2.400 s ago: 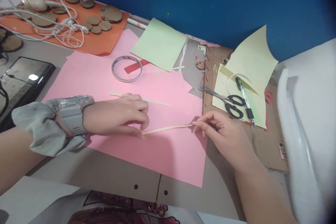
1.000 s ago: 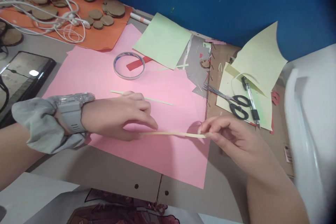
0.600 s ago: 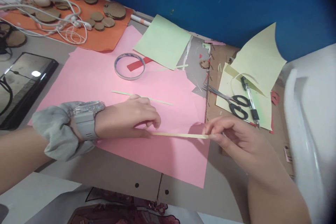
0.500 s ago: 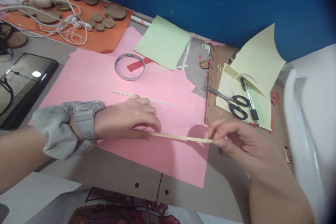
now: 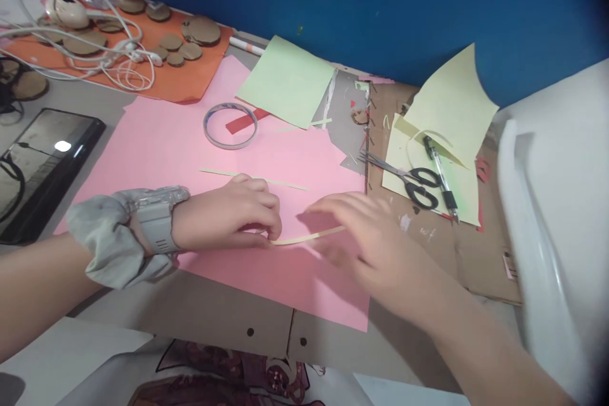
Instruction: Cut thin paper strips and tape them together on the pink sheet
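Observation:
My left hand [image 5: 233,212] rests on the pink paper [image 5: 162,146], its thumb and fingertips closed on the left end of a narrow pale yellow paper strip [image 5: 302,239]. The strip runs rightward in a slight curve, its far end passing by my right hand [image 5: 375,241]. That hand is somewhat blurred; its thumb and fingers are apart, above and below the strip, without pinching it. Behind my left hand lies a thin pale green strip [image 5: 290,186]. A tape ring [image 5: 206,127] lies farther back on the pink paper, beside a red paper piece [image 5: 240,122].
Black-handled scissors [image 5: 419,187] and a pen [image 5: 442,177] lie on yellow paper and cardboard at right. Green paper [image 5: 288,82] is at the back. Cardboard discs [image 5: 202,30] and white cables [image 5: 128,57] cover orange paper at left, near a black device [image 5: 52,165].
My right hand has let go of the strip's right end and moved left along it, its fingers now spread. The strip bends slightly. My left hand keeps its hold.

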{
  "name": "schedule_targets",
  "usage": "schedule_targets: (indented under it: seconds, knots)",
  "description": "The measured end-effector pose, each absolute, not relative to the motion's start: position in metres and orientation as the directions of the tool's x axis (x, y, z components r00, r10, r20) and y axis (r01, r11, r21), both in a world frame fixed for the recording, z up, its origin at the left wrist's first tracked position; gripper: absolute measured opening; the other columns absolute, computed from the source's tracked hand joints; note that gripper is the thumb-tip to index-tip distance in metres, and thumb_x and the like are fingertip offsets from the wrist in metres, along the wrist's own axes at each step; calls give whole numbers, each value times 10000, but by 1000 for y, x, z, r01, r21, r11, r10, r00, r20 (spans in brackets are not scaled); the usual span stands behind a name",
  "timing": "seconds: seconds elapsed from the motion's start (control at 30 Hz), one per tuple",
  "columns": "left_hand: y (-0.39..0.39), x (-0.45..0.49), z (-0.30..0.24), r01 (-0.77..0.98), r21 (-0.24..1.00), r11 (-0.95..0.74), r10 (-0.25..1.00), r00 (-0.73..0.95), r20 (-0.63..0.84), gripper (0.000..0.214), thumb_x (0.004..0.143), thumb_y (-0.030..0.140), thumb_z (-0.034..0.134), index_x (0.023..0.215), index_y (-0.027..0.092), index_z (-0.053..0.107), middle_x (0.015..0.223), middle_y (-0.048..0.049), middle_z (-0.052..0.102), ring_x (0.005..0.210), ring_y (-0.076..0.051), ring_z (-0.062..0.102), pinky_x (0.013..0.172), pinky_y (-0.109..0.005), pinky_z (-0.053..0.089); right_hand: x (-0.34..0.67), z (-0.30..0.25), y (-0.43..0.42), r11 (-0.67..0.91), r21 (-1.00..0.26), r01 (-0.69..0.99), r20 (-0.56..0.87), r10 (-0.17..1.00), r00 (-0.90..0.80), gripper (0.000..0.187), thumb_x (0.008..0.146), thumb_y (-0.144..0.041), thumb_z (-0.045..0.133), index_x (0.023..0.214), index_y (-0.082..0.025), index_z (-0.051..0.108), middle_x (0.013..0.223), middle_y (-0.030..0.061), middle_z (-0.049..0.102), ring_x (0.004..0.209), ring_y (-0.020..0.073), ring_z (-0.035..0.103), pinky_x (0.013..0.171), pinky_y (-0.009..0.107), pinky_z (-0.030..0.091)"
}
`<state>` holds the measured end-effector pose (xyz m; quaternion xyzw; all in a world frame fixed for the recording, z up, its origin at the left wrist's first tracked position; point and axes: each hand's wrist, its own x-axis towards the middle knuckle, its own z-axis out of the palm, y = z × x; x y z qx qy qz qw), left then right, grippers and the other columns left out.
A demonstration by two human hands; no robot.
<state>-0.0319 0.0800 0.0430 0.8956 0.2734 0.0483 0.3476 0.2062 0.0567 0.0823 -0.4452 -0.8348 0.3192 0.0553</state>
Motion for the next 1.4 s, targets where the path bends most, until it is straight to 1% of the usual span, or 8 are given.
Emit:
schedule_targets:
  seconds: [0.2,0.43,0.57,0.73,0.87,1.1,1.3,1.4]
  knots:
    - [79,-30,42,453,649,-611,524,846,-98,118,878,333,571,846,234,627,849,9,622,841,-163,455,779,-306,250,165,71,60,481,-535,695,-260,689,-677,203,910,-325,505,763,-197,564,742,2,622,762,178,545,788,358,338]
    - [83,-40,45,425,715,-555,503,856,-118,231,809,333,656,993,220,575,953,13,621,931,-170,482,849,-288,287,172,70,60,213,-658,722,-426,686,-590,259,952,-341,398,781,-227,556,723,-36,626,644,132,534,571,251,320]
    - [88,-49,52,379,789,-485,448,882,-148,237,882,277,555,1114,234,529,1088,-10,607,1005,-166,495,911,-281,306,171,69,58,157,-667,728,-442,704,-556,225,939,-337,418,847,-248,604,793,-26,658,726,148,571,596,257,350]
    - [88,-48,51,414,763,-497,481,863,-154,235,884,182,521,1111,241,535,1077,-2,621,1017,-169,500,921,-281,314,166,70,53,170,-704,689,-382,728,-570,146,912,-284,484,868,-276,623,896,-41,688,905,177,582,741,291,393]
    - [88,-47,48,399,761,-512,472,871,-139,200,880,197,539,1077,235,553,1070,-7,622,1018,-175,497,914,-276,316,161,74,51,192,-739,646,-357,701,-617,134,914,-264,492,857,-260,614,858,-44,692,827,156,601,793,300,395]
    - [88,-47,50,400,763,-508,470,871,-144,213,863,161,536,1061,235,558,1061,14,618,1015,-156,502,928,-261,306,162,77,53,207,-752,626,-346,683,-643,152,920,-252,485,814,-247,594,832,-45,663,811,134,581,786,282,402]
    - [86,-47,51,395,755,-524,482,868,-120,424,670,36,556,1049,225,551,1057,-12,623,1008,-198,525,917,-288,346,165,78,51,176,-732,658,-386,689,-613,149,928,-236,443,856,-245,573,884,-11,661,805,153,605,679,273,420]
    - [84,-47,48,400,741,-540,490,865,-110,419,674,53,568,1056,225,550,1049,-12,624,1002,-202,527,911,-295,355,165,74,50,125,-731,671,-423,688,-590,143,923,-212,434,869,-248,561,918,-17,684,818,161,635,650,267,419]
